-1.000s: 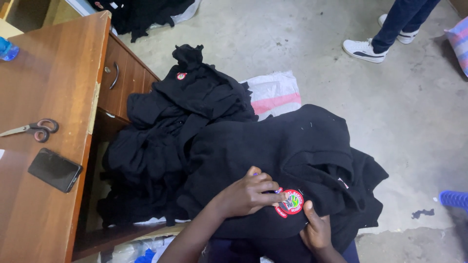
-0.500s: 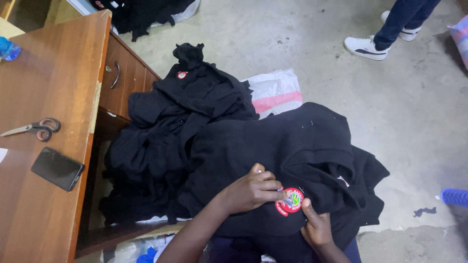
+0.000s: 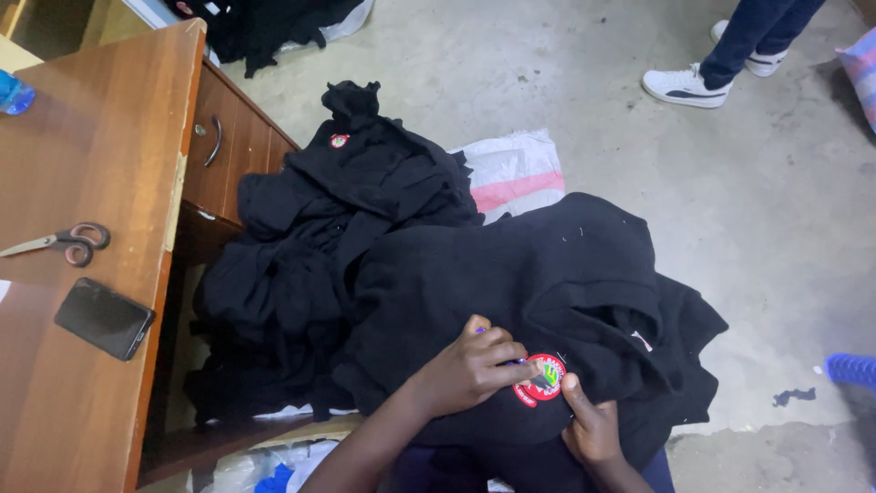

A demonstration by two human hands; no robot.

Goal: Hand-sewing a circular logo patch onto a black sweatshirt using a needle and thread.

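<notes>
So, our left hand (image 3: 474, 365) curled tight around small purple tool, pressing on round red badge (image 3: 540, 380); right hand (image 3: 591, 424) thumb pins badge edge to black sweater (image 3: 511, 274), nothing gripped.

Scissors (image 3: 64, 243) and phone (image 3: 104, 318) lie on desk (image 3: 109, 137), garments (image 3: 365, 237) piled right.

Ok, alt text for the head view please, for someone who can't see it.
Two hands work on a round red badge on a black garment in the person's lap: left hand pinching beside it, right hand steadying below. Scissors and a phone lie on a wooden desk.
</notes>
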